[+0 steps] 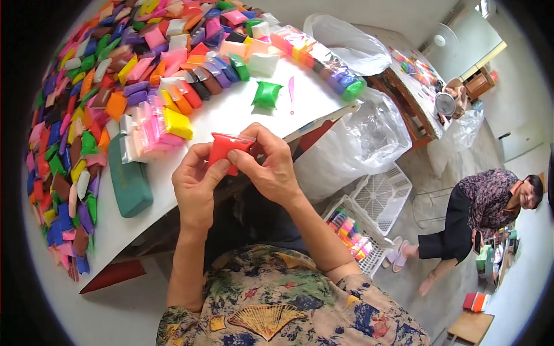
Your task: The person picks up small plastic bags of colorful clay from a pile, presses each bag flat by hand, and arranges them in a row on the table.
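Note:
Between both hands, just off the table's front edge, is a red clay packet (222, 149) in clear wrap. My left hand (199, 181) pinches its left side, thumb in front. The right side is gripped by my right hand (268, 164), whose thumb presses on the packet's face. A green packet (266, 95) lies on the white table (231, 112) beyond the hands. To its right is a thin pink plastic knife (291, 95). Left of the hands sit a yellow packet (177, 123) and stacked pink packets (153, 124).
A big heap of coloured packets (86, 104) covers the table's left and back. A dark green case (128, 176) lies near the front edge. Plastic bags (369, 138) and a white crate (369, 242) stand at the right. A person (485, 213) sits farther right.

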A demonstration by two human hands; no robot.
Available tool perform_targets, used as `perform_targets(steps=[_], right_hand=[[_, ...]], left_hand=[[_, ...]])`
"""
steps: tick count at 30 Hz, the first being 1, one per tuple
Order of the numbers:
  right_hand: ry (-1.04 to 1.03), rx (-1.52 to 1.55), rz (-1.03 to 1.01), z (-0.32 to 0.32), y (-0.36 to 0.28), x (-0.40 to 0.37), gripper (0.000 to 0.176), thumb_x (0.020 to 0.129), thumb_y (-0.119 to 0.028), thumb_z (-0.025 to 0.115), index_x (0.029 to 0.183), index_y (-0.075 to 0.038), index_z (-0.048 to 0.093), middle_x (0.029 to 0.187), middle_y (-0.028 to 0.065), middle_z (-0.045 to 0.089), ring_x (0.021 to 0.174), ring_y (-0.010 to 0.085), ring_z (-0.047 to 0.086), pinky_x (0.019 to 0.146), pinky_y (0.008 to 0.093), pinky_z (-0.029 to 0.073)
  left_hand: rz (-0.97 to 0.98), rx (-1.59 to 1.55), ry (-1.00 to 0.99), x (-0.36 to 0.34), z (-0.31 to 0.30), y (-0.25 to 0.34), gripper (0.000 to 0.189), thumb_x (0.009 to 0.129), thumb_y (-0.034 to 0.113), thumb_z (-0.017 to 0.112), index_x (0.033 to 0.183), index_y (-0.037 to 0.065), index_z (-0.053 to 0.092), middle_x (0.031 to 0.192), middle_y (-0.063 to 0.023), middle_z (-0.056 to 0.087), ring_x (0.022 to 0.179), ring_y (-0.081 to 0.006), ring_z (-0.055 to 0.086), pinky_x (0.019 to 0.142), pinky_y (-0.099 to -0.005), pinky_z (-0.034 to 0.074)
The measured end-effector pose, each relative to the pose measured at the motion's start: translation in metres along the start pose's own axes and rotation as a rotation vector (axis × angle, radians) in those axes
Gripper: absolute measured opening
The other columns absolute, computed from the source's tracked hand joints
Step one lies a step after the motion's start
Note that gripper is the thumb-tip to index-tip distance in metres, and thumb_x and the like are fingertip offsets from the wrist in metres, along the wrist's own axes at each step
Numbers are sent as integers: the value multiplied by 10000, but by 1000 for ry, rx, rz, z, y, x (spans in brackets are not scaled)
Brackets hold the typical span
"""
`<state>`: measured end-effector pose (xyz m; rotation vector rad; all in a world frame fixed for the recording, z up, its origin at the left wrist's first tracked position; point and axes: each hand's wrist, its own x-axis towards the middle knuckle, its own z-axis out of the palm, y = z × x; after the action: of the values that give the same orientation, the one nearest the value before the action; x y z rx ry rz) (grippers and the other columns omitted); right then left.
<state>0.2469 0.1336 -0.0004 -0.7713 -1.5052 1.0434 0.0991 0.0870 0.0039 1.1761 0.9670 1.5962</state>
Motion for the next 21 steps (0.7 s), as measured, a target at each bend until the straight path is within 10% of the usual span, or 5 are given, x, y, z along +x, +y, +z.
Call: perform_targets(steps=[12, 21], right_hand=[[-110, 120, -1, 4, 4, 8, 143, 887, -120, 681, 950, -4, 626, 844, 13, 609, 715, 73, 541, 642, 231, 434], [-13, -29, 18, -7, 10, 36, 112, 971, -97, 619, 931, 4, 644, 814, 4, 625, 734, 63, 547, 672, 220, 435]], left_hand=[[-50, -23, -3, -7, -7, 20, 324, 963, 81, 653, 1255, -30, 565, 1114, -48, 629, 977, -94, 606, 850, -256, 519], [306, 452, 276, 42, -86, 132, 362, 921, 144, 711, 1229, -22, 618, 1060, -52, 682, 908, -82, 627, 783, -232, 512]])
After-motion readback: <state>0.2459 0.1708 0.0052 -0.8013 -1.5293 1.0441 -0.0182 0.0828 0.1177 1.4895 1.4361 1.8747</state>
